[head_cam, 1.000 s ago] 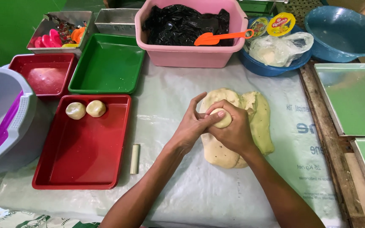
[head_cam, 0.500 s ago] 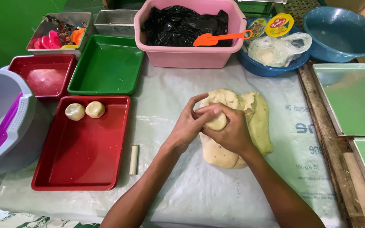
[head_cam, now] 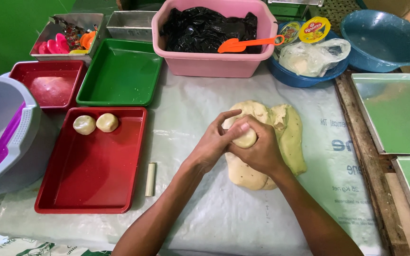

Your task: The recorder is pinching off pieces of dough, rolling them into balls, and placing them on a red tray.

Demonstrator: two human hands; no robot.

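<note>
Both my hands are cupped together around a small pale dough ball (head_cam: 246,138) above a large flattened slab of yellowish dough (head_cam: 288,135) lying on the white plastic sheet (head_cam: 191,118). My left hand (head_cam: 213,142) wraps the ball from the left, its fingers curled over the top. My right hand (head_cam: 261,152) holds it from below and the right. To the left lies a red tray (head_cam: 91,175) with two finished dough balls (head_cam: 96,123) in its far corner.
A short pale stick (head_cam: 151,179) lies beside the red tray. Behind stand a green tray (head_cam: 119,76), a smaller red tray (head_cam: 51,85), a pink tub (head_cam: 209,61) of black filling with an orange scoop (head_cam: 243,44), blue bowls (head_cam: 385,33), and a grey bucket (head_cam: 1,132) at left.
My hands have turned slightly around the dough ball, staying in the same spot over the slab. The tray and its two balls have not moved.
</note>
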